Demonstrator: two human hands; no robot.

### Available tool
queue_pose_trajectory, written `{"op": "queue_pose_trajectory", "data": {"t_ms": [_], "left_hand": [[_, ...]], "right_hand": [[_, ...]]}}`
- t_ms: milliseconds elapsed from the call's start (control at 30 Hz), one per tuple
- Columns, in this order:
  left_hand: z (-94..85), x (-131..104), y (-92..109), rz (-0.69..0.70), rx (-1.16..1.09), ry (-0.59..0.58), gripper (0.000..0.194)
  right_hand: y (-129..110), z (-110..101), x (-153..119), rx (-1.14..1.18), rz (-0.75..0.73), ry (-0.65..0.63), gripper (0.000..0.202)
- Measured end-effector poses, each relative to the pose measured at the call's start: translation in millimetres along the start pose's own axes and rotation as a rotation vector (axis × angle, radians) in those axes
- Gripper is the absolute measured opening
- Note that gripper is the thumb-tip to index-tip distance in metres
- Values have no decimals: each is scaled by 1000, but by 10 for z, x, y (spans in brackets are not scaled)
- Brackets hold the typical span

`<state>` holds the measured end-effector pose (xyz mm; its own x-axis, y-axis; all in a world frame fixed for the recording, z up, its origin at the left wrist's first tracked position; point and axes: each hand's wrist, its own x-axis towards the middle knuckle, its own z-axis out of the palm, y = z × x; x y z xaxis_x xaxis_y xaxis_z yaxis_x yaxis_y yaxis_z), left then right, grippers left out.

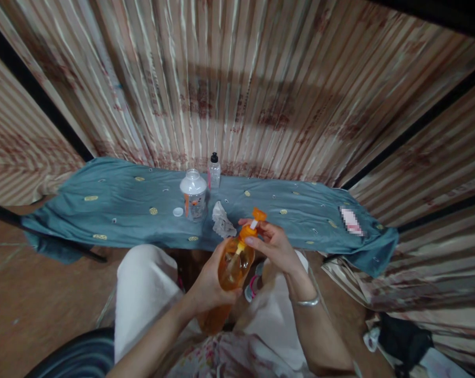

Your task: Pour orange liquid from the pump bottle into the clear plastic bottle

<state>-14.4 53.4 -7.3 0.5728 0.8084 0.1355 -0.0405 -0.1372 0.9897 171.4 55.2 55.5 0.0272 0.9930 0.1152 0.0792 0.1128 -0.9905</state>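
Tilted over my lap is a clear pump bottle (234, 265) with amber liquid inside. My left hand (215, 283) wraps around its body from the left side. At its top, the fingers of my right hand (271, 241) close on the orange pump head (250, 231), whose collar sits at the bottle's neck. The orange nozzle sticks up above a short white stem. Just beyond my hands, a crumpled white tissue (222, 220) lies on the cloth.
A teal patterned cloth (123, 226) covers the low table. On it stand a clear wide bottle (195, 197), a white cap (178, 212) and a small black-topped bottle (214, 173). A pixelated item (351, 220) lies at the right. Striped curtains (237, 94) hang behind, between dark poles.
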Motion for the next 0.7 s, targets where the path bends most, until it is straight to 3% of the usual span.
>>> {"op": "queue_pose_trajectory", "data": {"t_ms": [200,267,367,467,700], "left_hand": [[-11,36,206,-22,-319,-145,89],[-6,40,228,-28,-343,-144,89],[-7,35,176,-39,-231,-42,95],[-25,22,91,-47,-106,38,97],[-52,27,33,-32,-10,78,98]], "right_hand": [[-160,-143,87,77,25,-225,38],[-153,-130,114,91,28,-254,44],[-94,-66,136,12,23,-129,54],[-18,-31,139,-82,32,25,50],[17,-84,84,-145,-34,44,41]]}}
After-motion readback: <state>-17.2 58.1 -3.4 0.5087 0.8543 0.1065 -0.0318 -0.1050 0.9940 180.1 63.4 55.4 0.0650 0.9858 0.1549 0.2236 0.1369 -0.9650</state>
